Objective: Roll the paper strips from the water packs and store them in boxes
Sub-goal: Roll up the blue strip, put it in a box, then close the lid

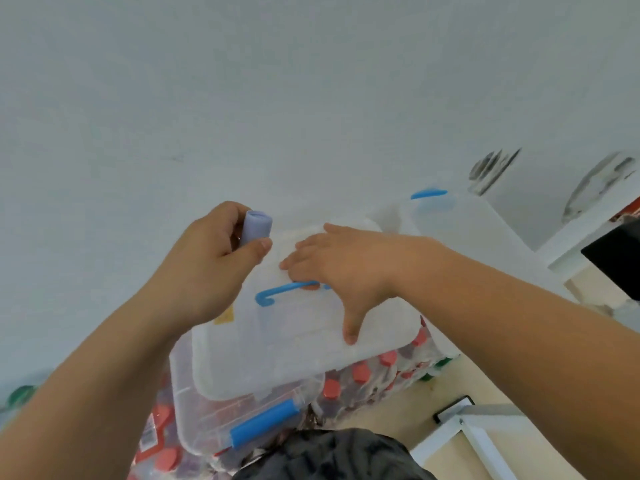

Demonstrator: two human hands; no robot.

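Note:
My left hand (207,265) grips a rolled pale lilac paper strip (256,227), held upright just left of the box. A clear plastic storage box (207,403) with blue latches stands below me. Its translucent white lid (294,355) with a blue handle (277,292) lies on top, shifted askew. My right hand (346,268) rests flat on that lid, fingers straight over the handle and thumb pressing near the lid's front edge.
Packs of water bottles with red caps (374,368) sit under and right of the box. A second clear box with a blue handle (446,220) stands behind at right. A white wall fills the top. White furniture (485,441) stands at lower right.

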